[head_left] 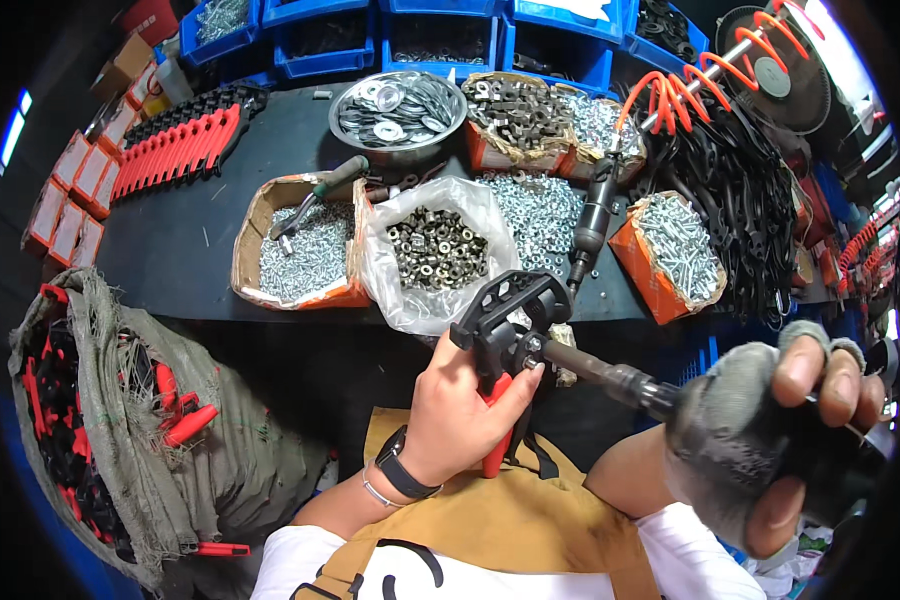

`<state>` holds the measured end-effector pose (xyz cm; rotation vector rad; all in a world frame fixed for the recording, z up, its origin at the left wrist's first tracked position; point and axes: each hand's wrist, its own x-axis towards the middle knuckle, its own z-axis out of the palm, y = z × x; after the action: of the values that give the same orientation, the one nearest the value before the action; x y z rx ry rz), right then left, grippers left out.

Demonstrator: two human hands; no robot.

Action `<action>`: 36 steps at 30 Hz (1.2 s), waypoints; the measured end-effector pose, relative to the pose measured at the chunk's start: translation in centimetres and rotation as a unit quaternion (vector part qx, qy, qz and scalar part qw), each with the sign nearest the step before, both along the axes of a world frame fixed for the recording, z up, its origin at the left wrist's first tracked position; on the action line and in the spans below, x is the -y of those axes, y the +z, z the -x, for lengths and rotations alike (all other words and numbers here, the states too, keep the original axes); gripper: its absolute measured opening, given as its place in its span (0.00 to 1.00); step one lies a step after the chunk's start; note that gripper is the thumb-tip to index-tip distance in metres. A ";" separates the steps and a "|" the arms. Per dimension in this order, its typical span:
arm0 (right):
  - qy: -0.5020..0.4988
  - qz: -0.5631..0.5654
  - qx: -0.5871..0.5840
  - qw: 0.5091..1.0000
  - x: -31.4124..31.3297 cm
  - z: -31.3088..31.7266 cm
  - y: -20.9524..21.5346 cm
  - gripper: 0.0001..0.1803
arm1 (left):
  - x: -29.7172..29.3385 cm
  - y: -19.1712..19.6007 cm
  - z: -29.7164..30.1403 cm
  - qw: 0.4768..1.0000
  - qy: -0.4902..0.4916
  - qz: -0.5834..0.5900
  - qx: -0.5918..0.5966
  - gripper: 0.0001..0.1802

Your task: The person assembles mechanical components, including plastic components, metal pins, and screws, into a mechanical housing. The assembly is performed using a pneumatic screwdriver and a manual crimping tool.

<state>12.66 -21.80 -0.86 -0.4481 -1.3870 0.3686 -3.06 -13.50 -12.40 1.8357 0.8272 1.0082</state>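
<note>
My left hand (455,410) is closed around a black-framed hand tool with a red handle (500,325), holding it in front of my apron. In a grey glove with bare fingertips, my right hand (735,440) grips a power driver (640,388). The driver's long socket points left and meets the tool at a bolt (532,345) beside my left thumb. Most of the driver's body is hidden by my right hand and the dark rim. Just beyond the tool, a plastic bag of nuts (435,250) sits at the bench edge.
A second driver (595,205) hangs from an orange coiled hose (670,100). Boxes of screws (305,260) and bolts (670,245), loose nuts (535,215) and a bowl of washers (398,110) crowd the bench. Red-handled tools (185,150) lie far left; a full sack (190,400) stands left.
</note>
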 end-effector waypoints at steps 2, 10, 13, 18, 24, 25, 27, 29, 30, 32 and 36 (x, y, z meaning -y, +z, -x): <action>-0.022 -0.003 0.034 0.999 -0.8 0.7 0.0 0.34 | 0.3 -0.3 -0.5 0.999 -0.018 -0.005 0.031 0.23; 0.016 -0.023 0.093 0.995 -2.2 0.7 -0.6 0.32 | 0.6 -0.6 -0.7 0.993 -0.068 0.082 0.060 0.19; -0.033 -0.008 0.037 0.999 -3.0 0.7 -0.2 0.33 | 0.0 -1.3 -0.4 0.993 -0.059 0.083 0.067 0.21; -0.125 0.332 -0.074 0.932 -9.0 -0.5 -0.3 0.22 | 0.4 -1.3 1.6 0.926 -0.060 0.196 0.316 0.30; -0.246 0.473 0.201 0.822 -18.8 -4.8 -11.8 0.33 | 0.4 0.3 1.5 0.773 -0.141 0.376 0.491 0.29; -0.271 0.487 0.232 0.797 -19.6 -6.2 -13.6 0.33 | 0.7 0.5 1.5 0.734 -0.147 0.413 0.520 0.29; -0.338 0.476 0.304 0.753 -19.0 -5.2 -12.6 0.32 | 0.4 0.6 1.8 0.736 -0.149 0.399 0.526 0.29; -0.493 0.304 0.458 0.674 -16.7 -3.0 -12.0 0.25 | -0.3 0.0 2.4 0.684 -0.209 0.448 0.537 0.30; -0.423 0.293 0.435 0.739 -14.6 -0.7 -9.7 0.20 | -0.8 -1.0 2.6 0.677 -0.241 0.435 0.543 0.29; -0.155 0.322 0.343 0.868 -10.2 0.3 -7.3 0.11 | -1.1 -1.0 2.1 0.666 -0.249 0.455 0.536 0.29; -0.076 0.483 0.117 0.865 -6.4 2.4 -5.3 0.13 | -0.4 -1.6 1.2 0.750 -0.232 0.428 0.448 0.30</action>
<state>10.23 -15.44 -6.17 -1.4590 -1.3062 0.9044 -4.24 -13.12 -14.01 0.5490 0.1209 0.8148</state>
